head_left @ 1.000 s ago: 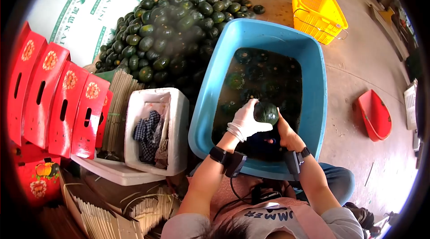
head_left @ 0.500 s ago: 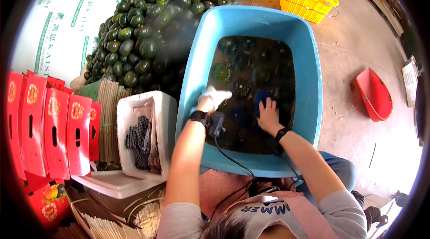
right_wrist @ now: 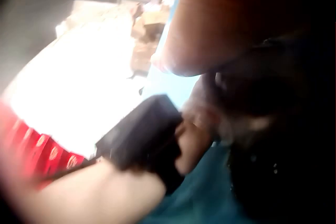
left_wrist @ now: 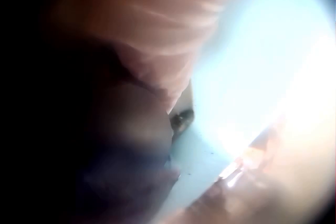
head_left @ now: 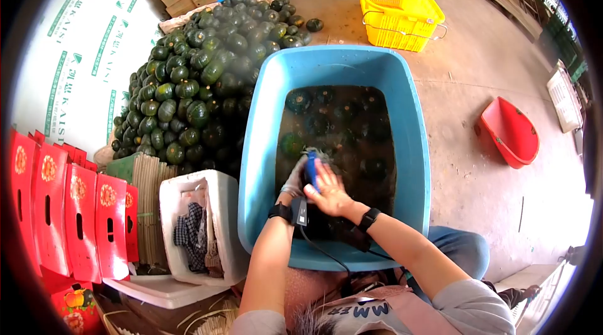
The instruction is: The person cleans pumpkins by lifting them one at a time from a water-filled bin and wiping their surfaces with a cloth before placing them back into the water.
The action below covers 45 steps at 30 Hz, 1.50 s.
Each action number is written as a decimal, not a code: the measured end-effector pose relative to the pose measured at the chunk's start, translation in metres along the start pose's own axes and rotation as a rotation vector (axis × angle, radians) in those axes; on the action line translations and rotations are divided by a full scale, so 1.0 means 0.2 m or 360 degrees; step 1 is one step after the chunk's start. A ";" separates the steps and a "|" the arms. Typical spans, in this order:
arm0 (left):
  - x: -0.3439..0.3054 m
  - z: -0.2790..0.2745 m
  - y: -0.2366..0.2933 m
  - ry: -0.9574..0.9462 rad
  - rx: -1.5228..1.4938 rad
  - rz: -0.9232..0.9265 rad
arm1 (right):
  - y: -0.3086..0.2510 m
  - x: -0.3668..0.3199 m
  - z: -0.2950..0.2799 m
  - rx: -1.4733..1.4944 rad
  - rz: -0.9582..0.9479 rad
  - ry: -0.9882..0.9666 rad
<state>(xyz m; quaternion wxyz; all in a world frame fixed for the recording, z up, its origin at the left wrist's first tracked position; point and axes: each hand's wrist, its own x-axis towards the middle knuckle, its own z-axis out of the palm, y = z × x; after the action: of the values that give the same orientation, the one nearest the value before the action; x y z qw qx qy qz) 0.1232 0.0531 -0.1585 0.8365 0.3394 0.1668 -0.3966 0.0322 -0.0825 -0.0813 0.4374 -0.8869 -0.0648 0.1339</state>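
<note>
In the head view the right hand (head_left: 330,192) is bare and holds a blue cloth (head_left: 311,170) between its thumb and fingers, over the dark water (head_left: 339,209) of a blue tub (head_left: 418,165). Against the cloth's left side is the left hand (head_left: 293,183), in a pale wet glove, its fingers mostly hidden; whether it grips a squash cannot be told. Round green squashes (head_left: 292,144) sit in the water beyond the hands. Both wrist views are dark and blurred, with part of the left hand (left_wrist: 163,40) and of the right hand (right_wrist: 210,29) close up.
A heap of green squashes (head_left: 166,91) lies left of the tub. Nearer are a white foam box (head_left: 235,228) and red cartons (head_left: 78,222). A yellow basket (head_left: 399,27) stands beyond the tub, and a red basin (head_left: 512,134) to the right.
The squash held between both hands a second ago was let go by half a second ago, when the right hand had the blue cloth. Since then the hands have come together; the head view has shifted.
</note>
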 end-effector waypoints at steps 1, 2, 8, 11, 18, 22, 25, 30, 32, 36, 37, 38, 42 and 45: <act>-0.04 0.02 0.02 0.0015 -0.0064 -0.0068 | -0.12 -0.07 -0.04 -0.0015 -0.0068 -0.0051; -0.10 0.08 0.06 0.0026 -0.0124 -0.0135 | -0.21 -0.11 -0.07 -0.0030 -0.0138 -0.0096; -0.31 0.37 -0.05 0.0123 -0.0143 0.0380 | -0.16 0.08 -0.09 0.0086 -0.0109 0.0397; -0.55 0.49 -0.09 0.0129 0.0462 0.0713 | -0.26 0.10 -0.25 0.1322 0.0744 0.0288; -0.76 0.77 -0.12 0.0388 -0.0339 0.0325 | -0.18 -0.06 -0.20 0.0612 0.0305 0.0437; -0.56 0.58 -0.11 0.0260 -0.0535 0.0569 | -0.24 -0.30 -0.09 0.0389 -0.0249 0.0530; -0.60 0.63 -0.09 0.0406 -0.0506 0.0532 | -0.25 -0.36 -0.13 0.0508 -0.0284 0.0468; -0.59 0.61 -0.09 0.0070 -0.0465 0.0454 | -0.33 -0.33 -0.16 -0.0029 -0.0578 0.0495; -0.42 0.46 -0.14 -0.0105 -0.0470 0.0572 | -0.36 -0.24 -0.16 0.0136 -0.0344 0.0588; -0.48 0.55 -0.17 0.0409 0.0222 0.1260 | -0.34 -0.06 -0.27 0.0278 -0.0064 0.0259; -0.49 0.53 -0.16 0.0362 0.0473 0.1332 | -0.35 -0.04 -0.30 0.0707 0.0140 0.0273; -0.51 0.54 -0.14 0.0273 0.0560 0.1299 | -0.35 -0.01 -0.33 0.1137 0.0343 0.0285; -0.65 0.71 -0.11 -0.0108 0.0919 0.1411 | -0.21 -0.06 -0.42 0.2383 0.0805 -0.0228; -0.62 0.70 -0.11 0.0089 0.1981 0.2093 | -0.24 -0.16 -0.47 0.2617 0.0784 -0.0263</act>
<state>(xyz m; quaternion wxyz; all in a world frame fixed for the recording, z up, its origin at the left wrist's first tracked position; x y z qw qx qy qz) 0.0298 0.0146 -0.0001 0.5551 0.7666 -0.2851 0.1512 0.0292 -0.1325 0.0168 0.8929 -0.2649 0.2154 0.2935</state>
